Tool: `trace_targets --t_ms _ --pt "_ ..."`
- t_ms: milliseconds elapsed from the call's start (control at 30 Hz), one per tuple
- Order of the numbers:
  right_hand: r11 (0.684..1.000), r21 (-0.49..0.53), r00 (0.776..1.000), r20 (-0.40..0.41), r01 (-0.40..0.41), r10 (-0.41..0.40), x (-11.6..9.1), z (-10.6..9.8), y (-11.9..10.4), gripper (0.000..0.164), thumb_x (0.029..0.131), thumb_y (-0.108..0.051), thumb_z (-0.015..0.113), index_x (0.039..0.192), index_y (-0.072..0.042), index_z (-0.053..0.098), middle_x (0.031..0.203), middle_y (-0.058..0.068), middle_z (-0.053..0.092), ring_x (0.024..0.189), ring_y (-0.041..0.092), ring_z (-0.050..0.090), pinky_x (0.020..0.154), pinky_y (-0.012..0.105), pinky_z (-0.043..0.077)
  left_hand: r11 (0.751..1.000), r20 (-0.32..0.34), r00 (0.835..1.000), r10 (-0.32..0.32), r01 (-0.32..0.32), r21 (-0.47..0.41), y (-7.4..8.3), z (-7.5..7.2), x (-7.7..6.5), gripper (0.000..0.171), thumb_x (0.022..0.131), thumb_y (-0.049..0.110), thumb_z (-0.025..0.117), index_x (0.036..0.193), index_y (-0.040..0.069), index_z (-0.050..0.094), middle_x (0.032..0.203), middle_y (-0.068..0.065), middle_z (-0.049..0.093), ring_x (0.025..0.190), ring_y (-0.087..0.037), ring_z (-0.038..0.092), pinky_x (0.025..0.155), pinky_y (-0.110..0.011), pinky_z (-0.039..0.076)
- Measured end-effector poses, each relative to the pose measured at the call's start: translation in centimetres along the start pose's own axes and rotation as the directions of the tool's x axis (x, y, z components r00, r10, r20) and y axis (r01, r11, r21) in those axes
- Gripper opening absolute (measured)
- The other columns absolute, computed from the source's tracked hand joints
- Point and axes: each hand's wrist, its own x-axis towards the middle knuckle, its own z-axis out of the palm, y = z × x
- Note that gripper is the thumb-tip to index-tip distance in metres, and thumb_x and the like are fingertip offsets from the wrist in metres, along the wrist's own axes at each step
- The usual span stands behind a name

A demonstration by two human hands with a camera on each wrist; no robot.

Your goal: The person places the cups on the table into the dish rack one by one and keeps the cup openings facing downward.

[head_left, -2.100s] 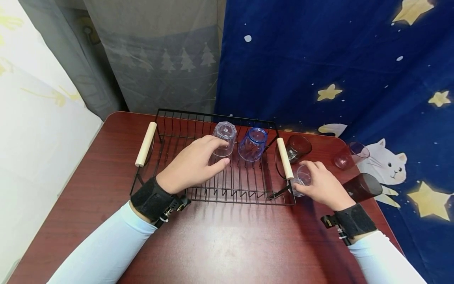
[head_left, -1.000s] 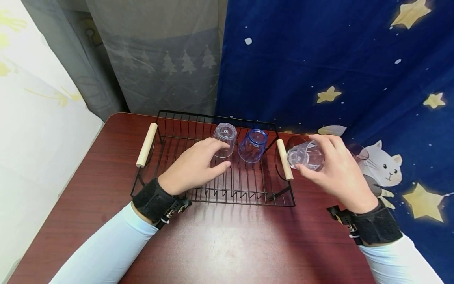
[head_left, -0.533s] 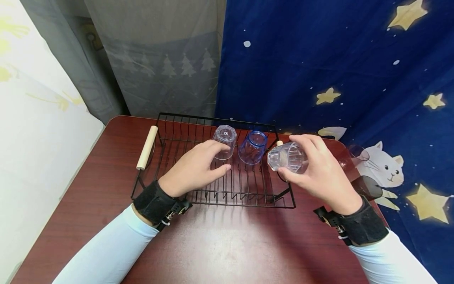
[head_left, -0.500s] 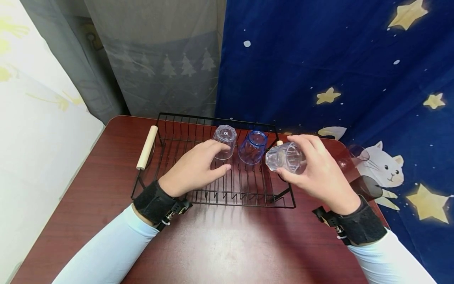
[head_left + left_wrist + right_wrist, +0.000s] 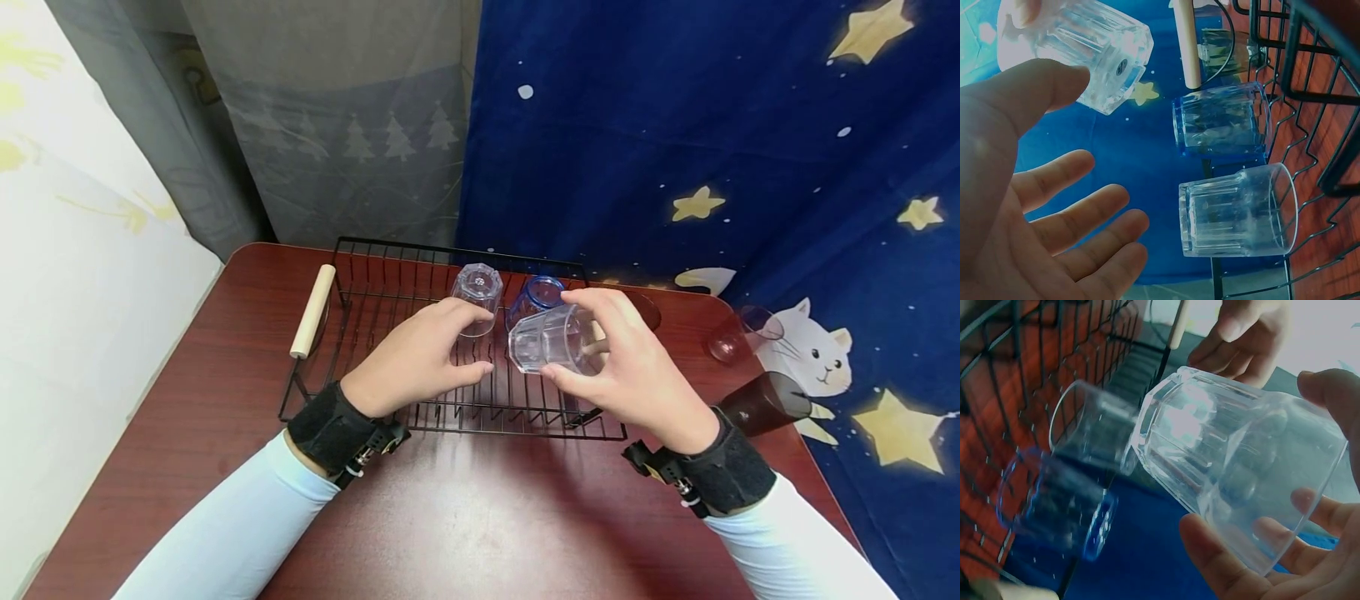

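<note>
My right hand (image 5: 637,371) grips a clear faceted tumbler (image 5: 542,342) by its sides near the mouth. The tumbler is tilted in the air above the right half of a black wire dish rack (image 5: 487,432), its base pointing left. On the rack an upside-down clear tumbler (image 5: 477,287) stands beside a blue tumbler (image 5: 543,290), also upside down and partly covered by the held one in the head view. My left hand (image 5: 420,354) hovers over the rack close to the standing clear tumbler, fingers spread and holding nothing, as the left wrist view (image 5: 1079,212) confirms.
Right of the rack are a reddish glass (image 5: 738,335) and a dark glass (image 5: 765,404); another dark glass (image 5: 647,308) is mostly hidden behind my right hand. A wooden handle (image 5: 313,311) rises at the rack's left end. Curtains (image 5: 600,150) hang behind the table.
My right hand has lifted the clear tumbler off the table right of the rack and carried it left over the rack. The left hand has stayed nearly in place.
</note>
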Motion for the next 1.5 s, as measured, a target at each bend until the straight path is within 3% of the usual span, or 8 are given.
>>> trace_targets --t_ms 467,667,900,967,1133,1233,1367,1500 --pt "0.974 0.224 0.997 0.070 -0.026 0.010 0.1 0.8 -1.2 0.081 0.078 -0.019 0.087 0.147 -0.020 0.044 0.137 0.008 0.047 0.102 0.020 0.063 0.078 0.035 0.060 0.998 0.032 0.998 0.061 -0.061 0.005 0.7 0.2 0.3 0.070 0.079 0.041 0.083 0.137 0.012 0.057 0.128 -0.004 0.062 0.115 -0.016 0.059 0.098 -0.036 0.050" --pt "0.980 0.190 0.998 -0.010 0.058 -0.057 0.2 1.1 -1.1 0.084 0.073 -0.021 0.089 0.145 -0.018 0.047 0.136 0.005 0.050 0.116 0.017 0.052 0.090 0.030 0.052 0.997 0.041 0.996 0.074 -0.073 -0.026 1.0 0.3 0.5 0.075 0.077 0.039 0.084 0.140 0.013 0.053 0.126 -0.001 0.062 0.111 -0.013 0.059 0.095 -0.035 0.051" --pt "0.944 0.293 0.989 -0.040 0.151 -0.145 0.0 1.6 -0.8 0.084 0.072 -0.014 0.088 0.144 -0.011 0.045 0.134 0.010 0.050 0.115 0.023 0.052 0.081 0.029 0.058 0.996 0.052 0.995 0.085 -0.084 -0.027 0.9 0.1 0.7 0.075 0.075 0.039 0.085 0.139 0.016 0.054 0.122 0.002 0.063 0.105 -0.010 0.058 0.091 -0.033 0.051" --pt "0.945 0.289 0.989 -0.036 0.150 -0.146 -0.1 1.7 -0.7 0.084 0.072 -0.015 0.088 0.144 -0.011 0.045 0.136 0.009 0.050 0.118 0.023 0.052 0.098 0.037 0.052 0.996 0.062 0.995 0.079 -0.076 -0.045 0.9 0.0 0.7 0.073 0.075 0.038 0.085 0.139 0.017 0.054 0.121 0.005 0.063 0.101 -0.009 0.058 0.088 -0.032 0.051" --pt "0.977 0.184 0.994 0.003 0.107 -0.109 -0.2 1.8 -0.2 0.083 0.075 -0.027 0.088 0.144 -0.012 0.043 0.141 0.005 0.050 0.131 0.023 0.048 0.122 0.056 0.013 0.995 0.074 0.995 0.068 -0.062 -0.075 0.7 -0.5 0.4 0.075 0.076 0.037 0.085 0.140 0.017 0.053 0.125 0.004 0.060 0.100 -0.010 0.059 0.086 -0.031 0.051" --pt "0.987 0.155 0.998 0.056 0.033 -0.042 -0.5 1.8 0.0 0.084 0.076 -0.030 0.088 0.145 -0.013 0.042 0.144 0.008 0.048 0.142 0.032 0.039 0.121 0.059 0.015 0.993 0.062 0.994 0.085 -0.080 -0.083 0.5 -0.9 0.3 0.078 0.075 0.039 0.086 0.141 0.016 0.052 0.131 0.001 0.058 0.106 -0.011 0.058 0.090 -0.032 0.052" --pt "0.989 0.128 0.988 0.141 -0.080 0.062 -1.0 1.9 0.2 0.085 0.078 -0.034 0.087 0.146 -0.017 0.039 0.149 0.013 0.044 0.151 0.045 0.012 0.113 0.067 0.026 0.988 0.042 0.993 0.113 -0.107 -0.114 0.4 -1.4 0.3 0.080 0.075 0.040 0.088 0.142 0.016 0.052 0.134 0.000 0.057 0.114 -0.012 0.056 0.095 -0.034 0.050" --pt "0.991 0.100 0.983 0.167 -0.089 0.071 -1.1 2.5 0.5 0.084 0.079 -0.036 0.085 0.145 -0.013 0.039 0.148 0.012 0.045 0.151 0.047 0.004 0.114 0.066 0.025 0.981 0.035 0.991 0.129 -0.122 -0.149 0.4 -1.3 0.2 0.079 0.077 0.040 0.087 0.144 0.016 0.051 0.137 -0.001 0.056 0.119 -0.012 0.054 0.099 -0.035 0.049"
